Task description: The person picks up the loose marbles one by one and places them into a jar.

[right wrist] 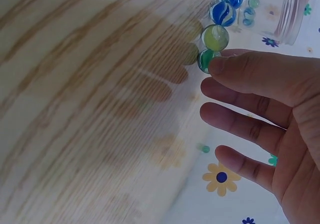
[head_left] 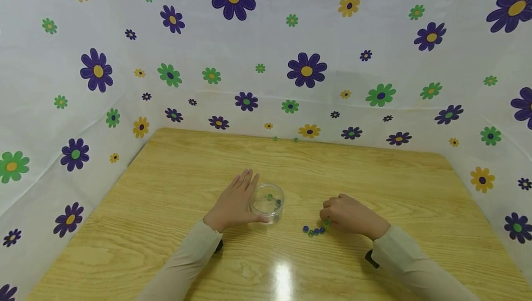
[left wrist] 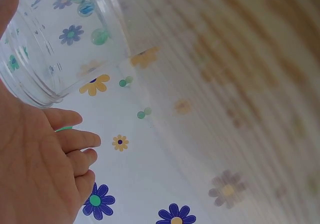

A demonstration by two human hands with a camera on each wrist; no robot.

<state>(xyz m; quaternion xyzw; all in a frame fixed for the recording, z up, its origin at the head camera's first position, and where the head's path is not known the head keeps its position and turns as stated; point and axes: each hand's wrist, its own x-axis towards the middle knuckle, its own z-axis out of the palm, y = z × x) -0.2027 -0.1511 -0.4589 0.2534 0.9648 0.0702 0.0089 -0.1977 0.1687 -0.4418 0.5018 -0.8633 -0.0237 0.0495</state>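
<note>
A clear round jar (head_left: 281, 210) stands upright on the table with several green and blue marbles (left wrist: 99, 36) inside. Against its left side rests my left hand (head_left: 234, 205), fingers extended past the jar and thumb along its front. To the jar's right, a short curved row of blue and green glass marbles (head_left: 317, 231) lies on the wood. My right hand (head_left: 347, 214) is at the right end of this row. In the right wrist view, its thumb and index finger pinch a green marble (right wrist: 204, 62), while a yellowish-green marble (right wrist: 215, 37) sits right beside it.
Two green marbles, a left one (head_left: 275, 138) and a right one (head_left: 295, 140), lie at the table's far edge. A white cloth (head_left: 257, 38) printed with flowers rises behind and along both sides of the wooden table (head_left: 137, 227).
</note>
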